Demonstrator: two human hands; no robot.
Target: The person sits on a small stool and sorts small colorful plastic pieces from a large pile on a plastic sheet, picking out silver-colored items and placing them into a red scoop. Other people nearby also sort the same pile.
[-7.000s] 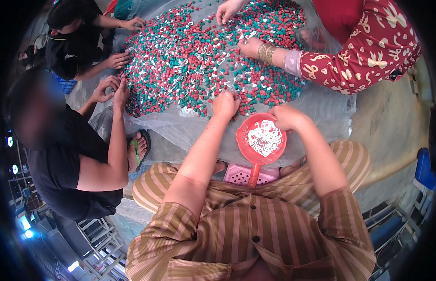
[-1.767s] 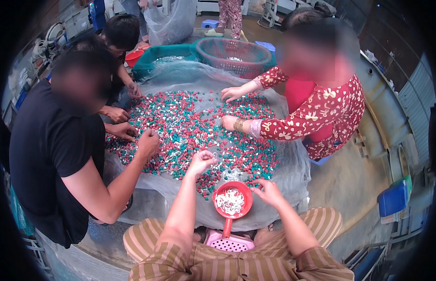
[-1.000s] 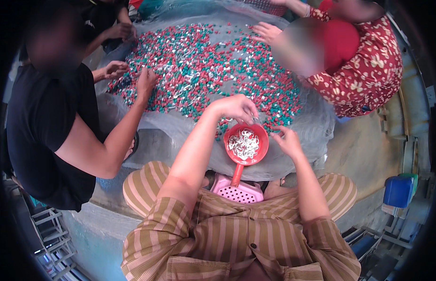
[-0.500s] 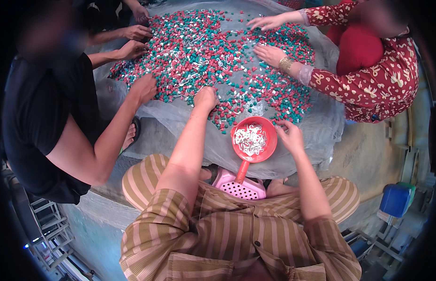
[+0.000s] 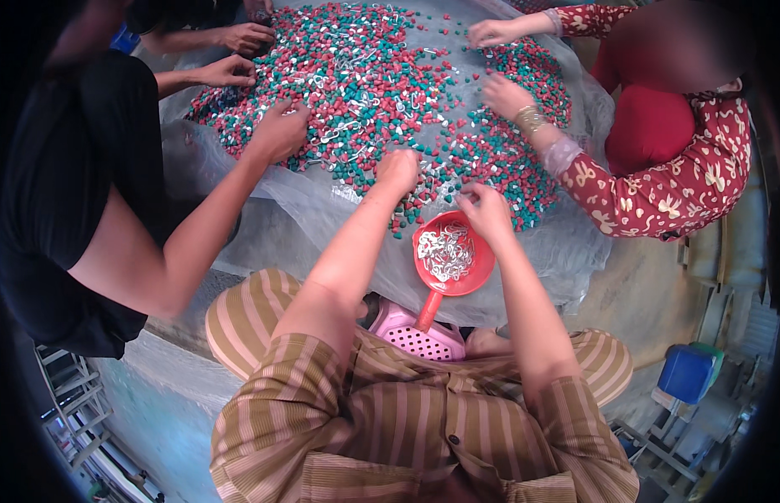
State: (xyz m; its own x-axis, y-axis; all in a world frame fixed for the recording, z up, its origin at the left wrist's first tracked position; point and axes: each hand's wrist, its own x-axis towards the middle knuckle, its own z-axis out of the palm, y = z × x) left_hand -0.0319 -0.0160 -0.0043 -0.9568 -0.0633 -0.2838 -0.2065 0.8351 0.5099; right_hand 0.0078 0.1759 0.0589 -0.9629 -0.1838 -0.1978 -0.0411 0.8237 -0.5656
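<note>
A heap of small red, teal and white plastic pieces [image 5: 365, 75] covers a clear plastic sheet [image 5: 323, 210] in front of me. My left hand [image 5: 400, 170] rests curled on the near edge of the heap, fingers in the pieces. My right hand [image 5: 484, 210] hovers with pinched fingers at the heap's edge, just above a red scoop [image 5: 474, 281]. The scoop holds white pieces [image 5: 444, 251]; its handle points toward a pink perforated basket [image 5: 411, 339] between my knees. Whether either hand pinches a piece is hidden.
A person in black at the left has a hand [image 5: 277, 130] on the heap. Another person's hands [image 5: 239, 38] work at the far left. A person in a red patterned top at the right has both hands [image 5: 507, 94] in the pieces. A blue container [image 5: 688, 373] stands lower right.
My view has dipped closer to the heap. My left hand has stayed at the heap's near edge; my right hand has moved from the scoop's right rim up to the pieces above it.
</note>
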